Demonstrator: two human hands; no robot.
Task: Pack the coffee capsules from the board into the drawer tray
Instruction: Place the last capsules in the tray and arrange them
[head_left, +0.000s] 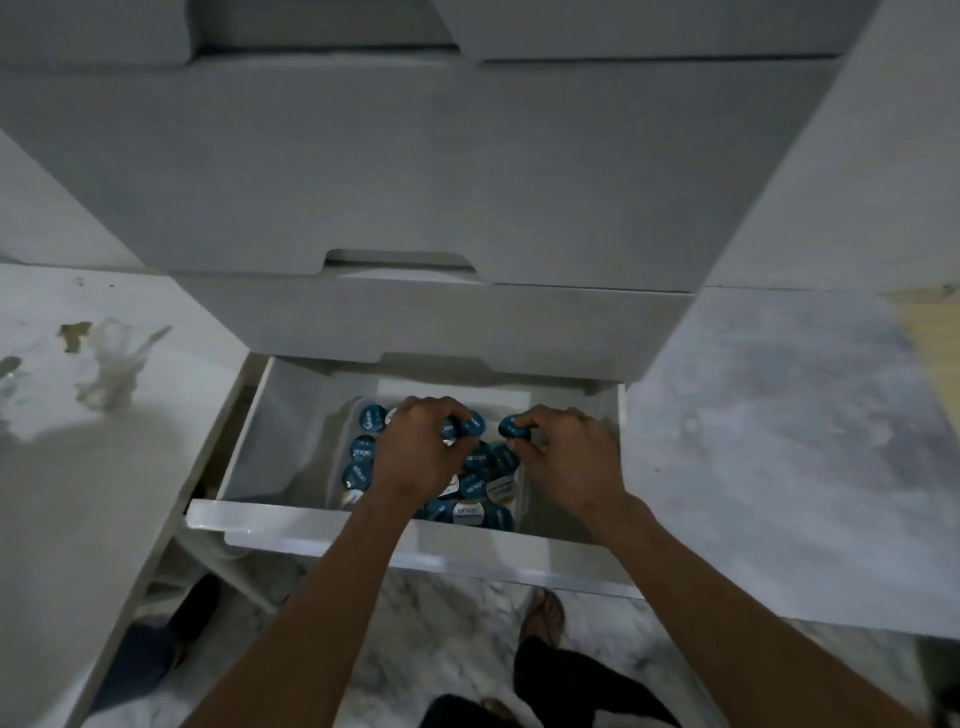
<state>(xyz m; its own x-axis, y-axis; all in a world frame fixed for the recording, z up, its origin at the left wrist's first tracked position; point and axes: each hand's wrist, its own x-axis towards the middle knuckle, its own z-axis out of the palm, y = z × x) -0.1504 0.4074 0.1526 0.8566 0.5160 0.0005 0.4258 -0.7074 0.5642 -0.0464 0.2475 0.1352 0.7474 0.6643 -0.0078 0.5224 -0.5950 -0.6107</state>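
Inside the open drawer (249, 457), toward its right half, a clear tray (337, 457) is seen holding a crowd of blue-lidded coffee capsules (363, 448). Both hands are lowered over the tray's far edge. One capsule (511, 426) is pinched between the fingertips of the right hand (566, 457), lid tilted toward the camera. The left hand (415, 447) is curled over capsules near the tray's far middle, and at least one (470, 423) appears to be gripped (how many cannot be told, since the fingers cover them). Along the tray's left edge the capsules are set in an orderly line; toward the near right corner they are heaped and overlapping.

No board is shown, so the number left to pack cannot be judged. The likely trouble lies in that heap: a capsule released onto tilted lids could slide or roll over the tray's low wall into the drawer beside it. Pressing down to level the pile could dent a foil lid.
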